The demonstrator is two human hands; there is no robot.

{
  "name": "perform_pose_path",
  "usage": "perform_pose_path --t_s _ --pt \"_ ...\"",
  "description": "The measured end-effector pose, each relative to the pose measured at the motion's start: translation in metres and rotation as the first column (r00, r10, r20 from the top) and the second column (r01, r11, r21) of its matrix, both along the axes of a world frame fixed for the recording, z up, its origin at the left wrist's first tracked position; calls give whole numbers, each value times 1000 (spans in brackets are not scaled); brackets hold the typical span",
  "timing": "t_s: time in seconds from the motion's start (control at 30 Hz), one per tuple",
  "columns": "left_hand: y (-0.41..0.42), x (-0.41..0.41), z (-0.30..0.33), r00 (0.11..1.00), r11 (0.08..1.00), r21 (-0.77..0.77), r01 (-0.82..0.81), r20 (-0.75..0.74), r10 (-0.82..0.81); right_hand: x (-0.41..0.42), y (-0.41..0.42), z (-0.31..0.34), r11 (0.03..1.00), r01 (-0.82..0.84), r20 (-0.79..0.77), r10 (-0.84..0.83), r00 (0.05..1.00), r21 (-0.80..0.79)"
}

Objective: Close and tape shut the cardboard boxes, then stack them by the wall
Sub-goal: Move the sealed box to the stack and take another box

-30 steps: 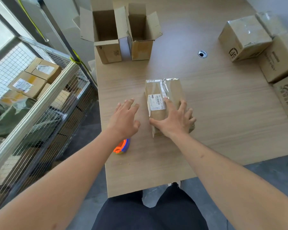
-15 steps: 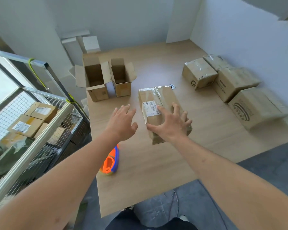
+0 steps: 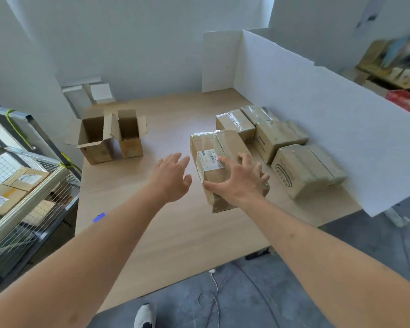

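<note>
At the far left a wire cart [image 3: 31, 192] holds labelled parcels [image 3: 12, 190] behind its mesh. On the wooden table [image 3: 175, 233], toward the back left, 2 open boxes [image 3: 111, 136] stand side by side and touching, flaps up. A small blue item [image 3: 99, 217] shows just beside the left forearm; what it is cannot be told.

The left hand [image 3: 171, 177] hovers over the table with fingers spread and relaxed, holding nothing, just left of the taped box [image 3: 219, 162]. That box lies near the table's middle, wrapped in clear tape, a white label [image 3: 210, 159] on its top. The right hand [image 3: 240, 183] lies on its near end, fingers spread and curled over the top and right edge, thumb against the near left side.

To the right, 4 sealed boxes [image 3: 282, 143] sit close together against the white partition [image 3: 317, 119] along the table's right edge. Blurred shelves [image 3: 393, 65] show beyond it.
</note>
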State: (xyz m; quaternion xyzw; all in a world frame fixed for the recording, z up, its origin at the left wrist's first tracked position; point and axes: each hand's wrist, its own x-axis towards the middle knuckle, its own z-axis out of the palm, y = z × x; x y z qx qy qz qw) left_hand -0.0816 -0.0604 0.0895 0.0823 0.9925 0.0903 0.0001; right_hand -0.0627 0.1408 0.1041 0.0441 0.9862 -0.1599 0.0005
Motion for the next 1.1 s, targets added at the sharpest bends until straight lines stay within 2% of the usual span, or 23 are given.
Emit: perform_pose_path --t_s 0.4,0.8,1.1 --pt "107 -63 -18 995 999 -10 44 85 -43 -54 109 -23 996 80 51 -79 996 -26" --pt "135 -200 -99 975 999 23 36 219 -40 -184 133 -97 997 71 160 -75 984 30" --pt "159 -248 -151 939 999 26 -29 343 19 -253 151 -158 998 52 233 -61 971 45"
